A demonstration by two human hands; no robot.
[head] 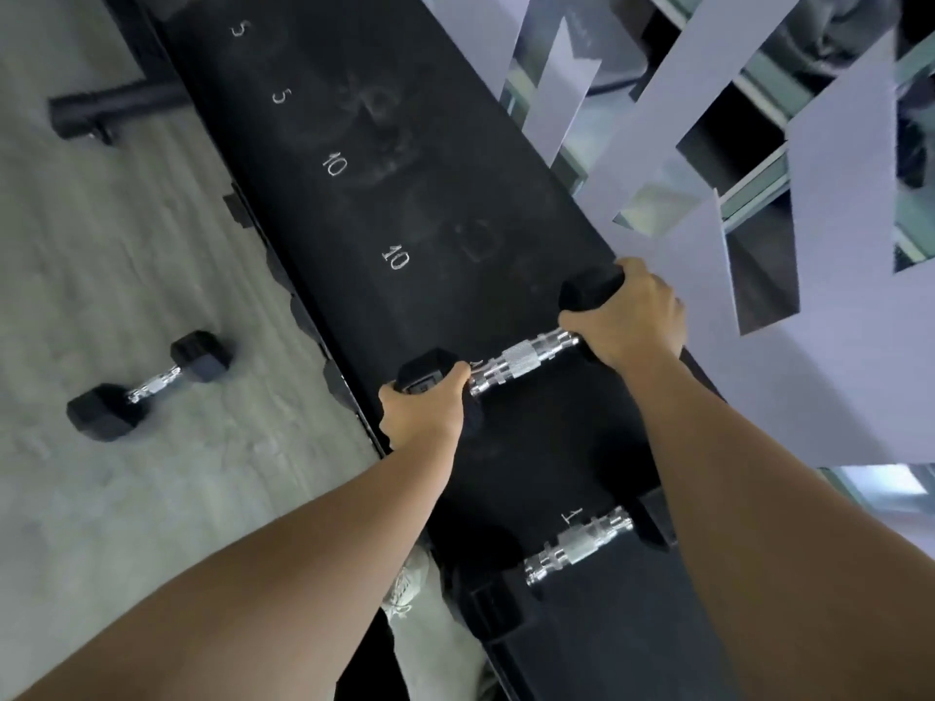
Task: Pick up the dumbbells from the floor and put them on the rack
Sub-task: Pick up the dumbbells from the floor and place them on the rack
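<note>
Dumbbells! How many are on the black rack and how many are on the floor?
On the rack: 2, the dumbbell held at both ends by the left hand and right hand, and the nearer dumbbell.
On the floor: 1, the small dumbbell.
Total: 3

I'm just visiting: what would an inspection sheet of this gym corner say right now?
Surface: black rack shelf, chalked 5, 5, 10, 10.
Job's things: held dumbbell at the shelf; second dumbbell racked nearer; small dumbbell on the floor.
Clutter: nothing seen.
Grippers: left hand and right hand each grip one head of the held dumbbell.
Cables: nothing seen.
Surroundings: black tube foot upper left; a shoe below.
</note>
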